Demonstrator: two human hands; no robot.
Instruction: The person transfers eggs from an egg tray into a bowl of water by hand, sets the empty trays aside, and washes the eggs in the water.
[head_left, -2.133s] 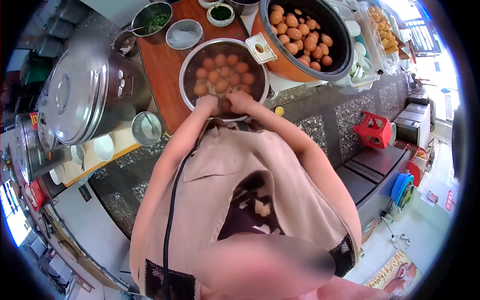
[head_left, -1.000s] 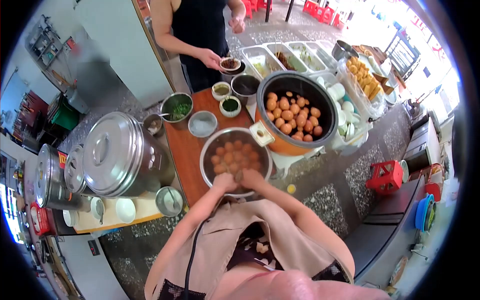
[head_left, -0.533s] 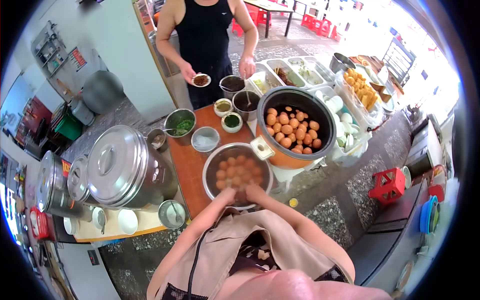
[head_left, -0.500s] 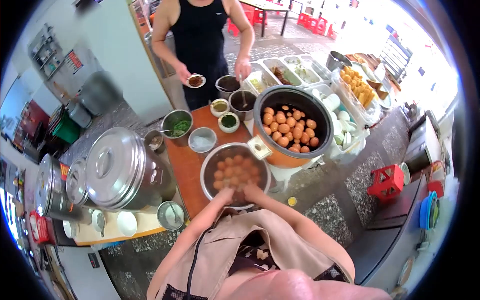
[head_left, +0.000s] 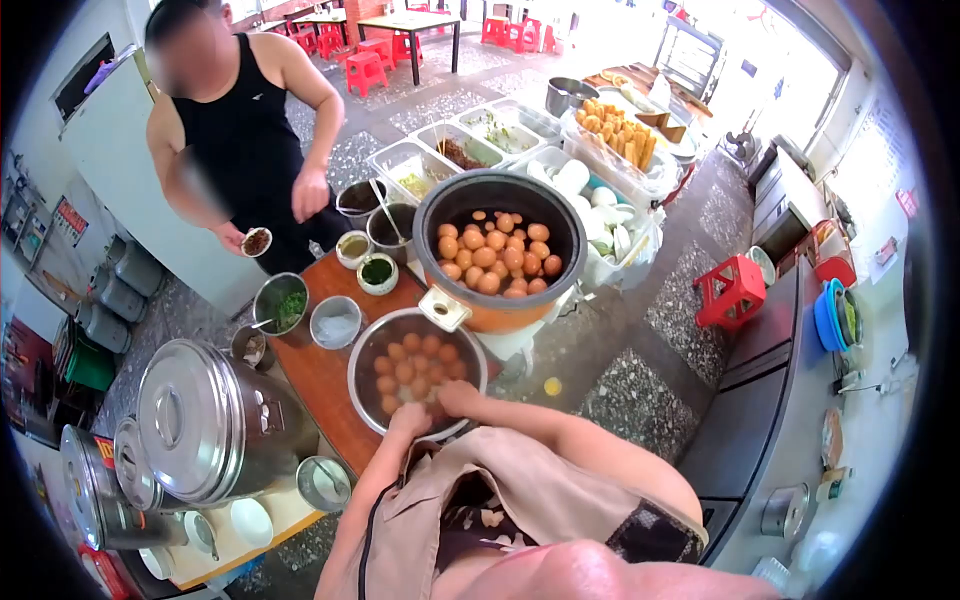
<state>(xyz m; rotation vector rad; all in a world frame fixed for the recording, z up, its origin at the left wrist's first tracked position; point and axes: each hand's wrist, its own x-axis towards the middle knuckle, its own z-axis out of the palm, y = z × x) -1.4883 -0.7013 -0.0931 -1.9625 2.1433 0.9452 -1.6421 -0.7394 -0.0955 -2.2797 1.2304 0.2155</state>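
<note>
Both of my hands reach into a wide steel bowl of cloudy water, where many brown eggs lie close together. My left hand dips in at the near edge, its fingers under the water beside the nearest eggs. Close to it on the right, my right hand is also partly sunk, fingertips hidden. The murky water keeps me from seeing whether either hand grips an egg. Just beyond the bowl stands a large dark pot holding more brown eggs in dark liquid.
Small bowls of chopped greens and sauce stand on the wooden tabletop. Tall lidded steel pots crowd the left. Across the table, a person holds a small dish. A red stool is at right.
My view has swung right, so the table appears further left. Both hands stay in the bowl. The person opposite has drawn a hand back from the sauce pots, still holding the small dish.
</note>
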